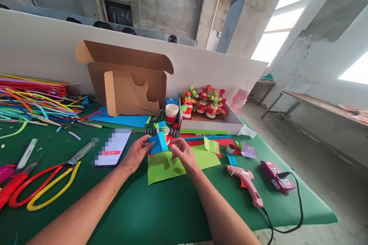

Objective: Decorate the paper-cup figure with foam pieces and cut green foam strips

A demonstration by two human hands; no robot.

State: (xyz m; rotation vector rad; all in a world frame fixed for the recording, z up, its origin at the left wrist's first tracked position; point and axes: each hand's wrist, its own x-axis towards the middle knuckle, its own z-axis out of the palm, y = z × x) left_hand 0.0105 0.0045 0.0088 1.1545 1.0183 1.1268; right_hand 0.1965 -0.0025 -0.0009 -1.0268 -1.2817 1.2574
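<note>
My left hand (137, 154) and my right hand (184, 155) meet over a lime green paper sheet (161, 168) on the green table (155, 210). Between them they hold a small folded piece of blue paper (159, 143), the left hand gripping its left side, the right fingers touching its right edge. Just behind it stands a small paper-cup figure (166, 133) with dark pleated paper around it, partly hidden by the blue piece.
A pink glue gun (245, 183) and pink power strip (276, 176) lie right. Scissors (48, 182) and a phone (112, 148) lie left, pipe cleaners (31, 99) far left. Behind stand a cardboard box (126, 80), stacked cups (171, 113) and a white tray (230, 124) of finished figures.
</note>
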